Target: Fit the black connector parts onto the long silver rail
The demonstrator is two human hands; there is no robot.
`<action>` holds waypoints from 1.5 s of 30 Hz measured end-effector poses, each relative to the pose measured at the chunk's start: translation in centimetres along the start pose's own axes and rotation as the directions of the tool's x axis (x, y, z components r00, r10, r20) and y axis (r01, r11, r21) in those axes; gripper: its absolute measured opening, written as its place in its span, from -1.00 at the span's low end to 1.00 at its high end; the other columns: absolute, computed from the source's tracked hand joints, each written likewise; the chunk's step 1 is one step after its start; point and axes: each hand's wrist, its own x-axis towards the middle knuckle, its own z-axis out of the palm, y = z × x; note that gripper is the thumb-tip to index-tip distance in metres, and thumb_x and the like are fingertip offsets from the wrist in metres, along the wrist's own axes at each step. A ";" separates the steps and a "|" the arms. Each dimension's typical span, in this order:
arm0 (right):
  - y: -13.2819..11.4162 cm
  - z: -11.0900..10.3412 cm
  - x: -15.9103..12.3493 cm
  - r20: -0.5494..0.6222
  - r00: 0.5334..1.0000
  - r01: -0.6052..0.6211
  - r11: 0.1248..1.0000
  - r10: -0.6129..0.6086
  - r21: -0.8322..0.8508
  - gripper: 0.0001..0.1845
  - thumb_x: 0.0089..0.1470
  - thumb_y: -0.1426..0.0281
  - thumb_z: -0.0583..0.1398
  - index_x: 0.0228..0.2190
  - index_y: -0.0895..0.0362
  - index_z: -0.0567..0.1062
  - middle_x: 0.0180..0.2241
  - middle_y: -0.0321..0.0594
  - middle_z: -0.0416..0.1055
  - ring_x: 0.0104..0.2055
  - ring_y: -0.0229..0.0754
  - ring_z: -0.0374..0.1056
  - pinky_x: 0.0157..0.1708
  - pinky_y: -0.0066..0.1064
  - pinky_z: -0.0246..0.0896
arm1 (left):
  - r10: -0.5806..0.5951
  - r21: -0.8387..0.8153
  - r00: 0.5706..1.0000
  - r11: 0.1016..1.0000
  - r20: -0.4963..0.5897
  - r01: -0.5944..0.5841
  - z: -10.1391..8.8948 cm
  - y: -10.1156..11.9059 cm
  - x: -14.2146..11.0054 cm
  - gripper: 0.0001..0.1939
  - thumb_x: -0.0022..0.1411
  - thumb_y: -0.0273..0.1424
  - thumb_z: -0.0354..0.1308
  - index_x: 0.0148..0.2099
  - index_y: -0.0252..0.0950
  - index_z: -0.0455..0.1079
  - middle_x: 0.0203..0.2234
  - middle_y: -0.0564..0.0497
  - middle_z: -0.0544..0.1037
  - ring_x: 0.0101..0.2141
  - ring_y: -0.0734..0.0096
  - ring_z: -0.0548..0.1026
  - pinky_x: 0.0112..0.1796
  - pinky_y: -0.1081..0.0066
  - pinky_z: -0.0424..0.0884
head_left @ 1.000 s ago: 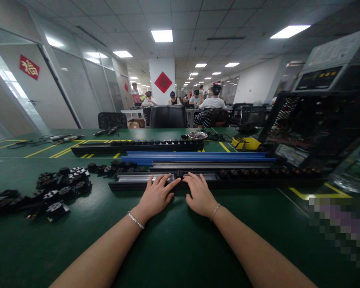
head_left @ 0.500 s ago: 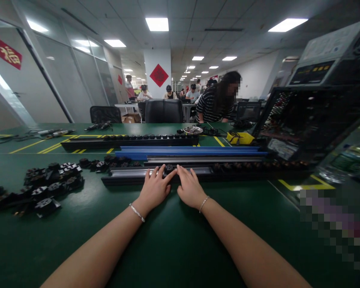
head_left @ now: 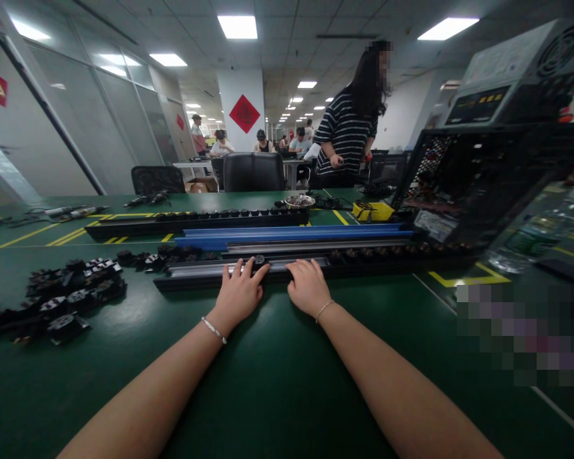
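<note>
A long black rail [head_left: 198, 278] with a silvery channel lies crosswise on the green table. My left hand [head_left: 239, 292] rests on it with fingers spread, the index finger next to a small black round-topped module [head_left: 259, 260] in the channel. My right hand [head_left: 310, 288] lies a little further right, its fingers stretched over the rail and its thumb partly hidden. Neither hand visibly grips anything. A row of similar black modules [head_left: 381, 253] fills the rail's right part. Loose black modules [head_left: 69, 299] are heaped on the left.
Behind the rail lie a blue rail [head_left: 287, 236] and another black rail [head_left: 196, 223] with modules. A metal dish [head_left: 300, 201] and a yellow object [head_left: 373, 211] sit further back. An open computer case [head_left: 463, 185] and plastic bottle [head_left: 530, 239] stand right. A person in stripes [head_left: 348, 134] stands across.
My hands have parted: the right has drawn away from the small module, leaving a gap. The person in stripes has straightened up from bending. The view has shifted slightly.
</note>
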 end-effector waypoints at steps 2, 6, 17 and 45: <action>0.3 -0.1 0.0 -0.012 1.000 -0.003 1.000 0.003 -0.001 -0.56 0.00 0.51 0.04 -0.06 0.15 0.44 0.00 -0.13 0.42 0.14 -0.07 0.16 0.22 -0.12 -0.28 | -0.014 0.001 1.000 1.000 0.000 0.014 -0.1 0.0 -0.1 -0.47 0.23 -0.34 -0.04 0.25 -0.05 0.15 0.20 -0.16 0.26 0.18 -0.07 0.18 0.10 -0.13 0.05; 1.0 -0.3 0.1 -0.053 0.998 -0.027 0.999 0.025 -0.026 -0.68 0.04 0.46 0.07 -0.16 0.13 0.48 -0.09 -0.13 0.46 0.05 -0.08 0.24 0.18 -0.15 -0.19 | -0.051 0.004 0.998 0.999 0.020 0.051 -0.2 0.2 0.0 -0.49 0.22 -0.33 -0.04 0.23 -0.06 0.19 0.20 -0.17 0.24 0.20 -0.06 0.15 0.11 -0.07 0.04; 0.7 0.0 0.6 -0.070 0.996 -0.053 0.995 0.047 -0.089 -0.81 0.13 0.26 0.13 -0.34 0.10 0.48 -0.26 -0.19 0.49 -0.16 -0.11 0.31 0.05 -0.22 -0.05 | -0.089 0.017 0.993 0.996 0.074 0.088 -0.4 0.0 0.3 -0.44 0.22 -0.25 -0.03 0.27 0.05 0.08 0.25 -0.18 0.15 0.19 -0.20 0.13 0.00 -0.12 0.13; 0.9 -0.1 0.6 -0.064 0.996 -0.063 0.996 0.058 -0.069 -0.81 0.13 0.28 0.10 -0.34 0.09 0.48 -0.28 -0.21 0.49 -0.17 -0.15 0.33 0.07 -0.23 -0.07 | -0.148 0.029 0.988 0.989 0.033 0.147 -0.3 -0.6 -0.1 -0.48 0.20 -0.31 -0.01 0.23 -0.11 0.20 0.20 -0.25 0.22 0.18 -0.11 0.18 0.10 -0.07 0.05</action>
